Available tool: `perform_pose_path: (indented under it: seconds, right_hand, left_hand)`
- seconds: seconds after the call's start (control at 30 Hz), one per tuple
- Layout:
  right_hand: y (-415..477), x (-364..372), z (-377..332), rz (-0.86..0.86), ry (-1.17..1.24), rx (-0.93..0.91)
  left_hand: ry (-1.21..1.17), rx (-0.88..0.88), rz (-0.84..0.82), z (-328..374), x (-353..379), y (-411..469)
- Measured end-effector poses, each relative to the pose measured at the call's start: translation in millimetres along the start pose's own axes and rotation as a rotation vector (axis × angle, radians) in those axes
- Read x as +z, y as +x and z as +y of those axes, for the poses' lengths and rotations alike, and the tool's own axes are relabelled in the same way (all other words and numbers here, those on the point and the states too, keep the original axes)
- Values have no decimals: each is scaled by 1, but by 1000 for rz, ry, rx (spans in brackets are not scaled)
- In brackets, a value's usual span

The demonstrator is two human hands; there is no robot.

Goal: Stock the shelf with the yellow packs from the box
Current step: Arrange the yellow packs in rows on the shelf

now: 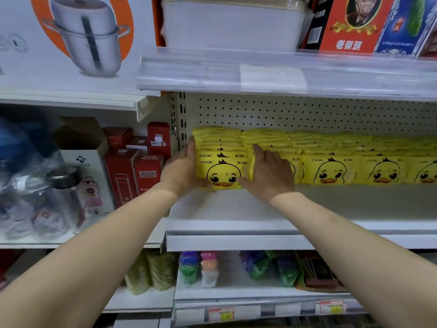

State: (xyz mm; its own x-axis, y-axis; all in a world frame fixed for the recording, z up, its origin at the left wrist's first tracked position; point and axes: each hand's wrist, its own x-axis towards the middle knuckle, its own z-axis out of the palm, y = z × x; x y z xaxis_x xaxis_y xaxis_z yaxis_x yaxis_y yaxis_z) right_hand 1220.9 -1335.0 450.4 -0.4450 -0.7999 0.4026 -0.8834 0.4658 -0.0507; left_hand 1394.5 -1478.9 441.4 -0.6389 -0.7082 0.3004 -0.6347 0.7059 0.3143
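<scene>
At the far left we see clear jars and red boxes (123, 171) on the neighbouring shelf, which play no part in our job. Next comes our left hand (182, 169), fingers spread flat against the left side of the leftmost stack of yellow packs (221, 162); our right hand (269, 171) presses the stack's right side and front, thumb lying across the front pack, so we clasp the stack between both palms rather than gripping any single pack. The stack stands on the shelf (236, 209) against the pegboard back, at the left end of a row of yellow packs (354, 162) that runs off to the right; the box is not in view. We judge the risks thus: the packs look soft and slippery, so uneven pressure could make the front ones fan out or tip forward onto the bare shelf front; pushing too far left could jam the stack against the upright. The packs read "CKAK" above a cartoon duck, with small Chinese characters we cannot read surely. Up at right, a red carton (350, 22) bears "老樂頭".
</scene>
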Motion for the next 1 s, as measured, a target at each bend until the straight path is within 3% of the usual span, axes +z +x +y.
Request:
perform_pose_path:
  seconds: [0.17, 0.43, 1.0]
  right_hand:
    - [17, -2, -3, -9, -29, -151]
    - [40, 5, -22, -168, -120, -229]
    - [74, 25, -23, -170, -244, -260]
  left_hand:
    - [199, 90, -51, 12, -3, 17]
    - [463, 140, -180, 26, 6, 36]
    - [475, 122, -210, 15, 9, 71]
